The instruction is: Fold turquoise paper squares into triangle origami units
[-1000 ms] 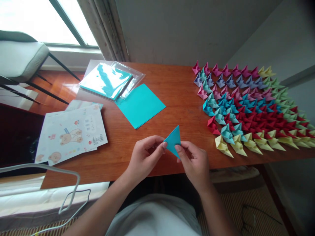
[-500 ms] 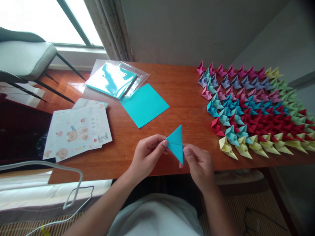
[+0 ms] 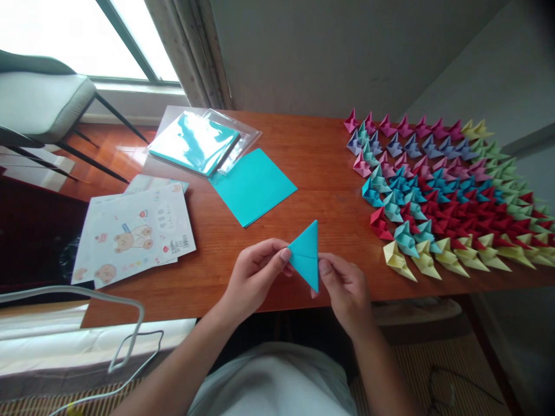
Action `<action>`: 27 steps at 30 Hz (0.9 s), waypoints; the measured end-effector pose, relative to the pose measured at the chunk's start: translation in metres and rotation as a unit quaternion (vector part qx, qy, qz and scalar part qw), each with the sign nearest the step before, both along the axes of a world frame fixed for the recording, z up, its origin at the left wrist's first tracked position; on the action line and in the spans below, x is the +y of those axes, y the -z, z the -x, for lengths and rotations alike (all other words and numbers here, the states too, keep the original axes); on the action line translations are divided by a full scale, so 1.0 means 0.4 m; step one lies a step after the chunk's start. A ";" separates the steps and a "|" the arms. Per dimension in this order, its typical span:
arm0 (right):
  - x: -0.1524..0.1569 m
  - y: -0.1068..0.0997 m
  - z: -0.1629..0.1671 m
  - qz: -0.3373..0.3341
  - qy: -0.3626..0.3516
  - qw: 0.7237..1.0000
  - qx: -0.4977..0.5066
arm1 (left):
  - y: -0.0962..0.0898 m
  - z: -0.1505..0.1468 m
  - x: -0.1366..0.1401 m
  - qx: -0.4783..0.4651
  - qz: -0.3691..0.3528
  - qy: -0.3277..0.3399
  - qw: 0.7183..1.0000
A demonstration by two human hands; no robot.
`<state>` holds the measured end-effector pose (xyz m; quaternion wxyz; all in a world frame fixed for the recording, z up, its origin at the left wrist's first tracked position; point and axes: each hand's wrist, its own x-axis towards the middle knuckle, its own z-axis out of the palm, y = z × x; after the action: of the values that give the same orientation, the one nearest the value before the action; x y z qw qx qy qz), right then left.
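A turquoise sheet of origami paper, folded into a small triangle (image 3: 306,255), is held up over the table's front part. A crease line crosses its face. My left hand (image 3: 259,274) pinches the triangle's left corner between thumb and fingers. At the long right edge, my right hand (image 3: 348,287) grips with the thumb in front; its fingers are partly hidden behind the paper. Beyond my hands, a flat stack of square turquoise sheets (image 3: 256,188) lies on the wooden table (image 3: 318,173).
Clear plastic packs of turquoise paper (image 3: 195,141) sit at the back left, partly over the sheets. Bear-printed packaging (image 3: 136,234) lies at the left edge. Rows of folded paper figures (image 3: 433,190) in several colours cover the right side. A chair (image 3: 47,98) stands beyond the left.
The triangle has tilted slightly between my hands and shows a little more of its face. Both hands keep hold of it; the whole view has shifted slightly.
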<state>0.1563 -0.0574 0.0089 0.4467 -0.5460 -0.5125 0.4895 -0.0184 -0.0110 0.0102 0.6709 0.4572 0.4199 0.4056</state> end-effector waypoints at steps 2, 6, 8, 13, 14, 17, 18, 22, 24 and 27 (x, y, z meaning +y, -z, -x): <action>0.001 0.002 0.002 0.002 0.015 1.000 -0.008 | 0.000 -0.001 -0.001 -0.004 0.001 0.002 1.000; 0.004 0.004 -0.003 -0.013 0.048 0.995 -0.082 | 0.002 -0.008 -0.002 0.003 -0.017 0.004 1.000; 0.006 0.002 -0.011 -0.027 0.035 0.993 -0.112 | 0.004 -0.011 -0.003 0.017 -0.040 0.004 0.999; 0.011 -0.001 -0.026 -0.060 0.004 0.989 -0.137 | 0.018 -0.010 -0.007 0.076 -0.109 0.016 0.991; 0.011 -0.002 -0.027 -0.062 0.003 0.988 -0.143 | 0.022 -0.009 -0.009 0.087 -0.127 0.021 0.988; 0.010 -0.006 -0.023 -0.061 0.007 0.985 -0.161 | 0.033 -0.010 -0.013 0.125 -0.184 0.025 0.975; 0.009 -0.007 -0.021 -0.062 0.011 0.984 -0.166 | 0.035 -0.011 -0.015 0.142 -0.200 0.021 0.969; 0.004 -0.004 -0.012 -0.102 0.054 0.968 -0.224 | 0.035 -0.021 -0.019 0.194 -0.246 -0.011 0.950; 0.003 0.005 -0.010 -0.146 0.081 0.947 -0.275 | 0.031 -0.023 -0.023 0.204 -0.257 -0.034 0.944; 0.004 0.019 -0.011 -0.196 0.103 0.911 -0.348 | 0.022 -0.023 -0.036 0.226 -0.289 -0.079 0.927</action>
<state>0.1605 -0.0556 0.0012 0.3865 -0.6329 -0.6619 0.1096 -0.0093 -0.0254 0.0015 0.3629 0.6761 0.4595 0.4474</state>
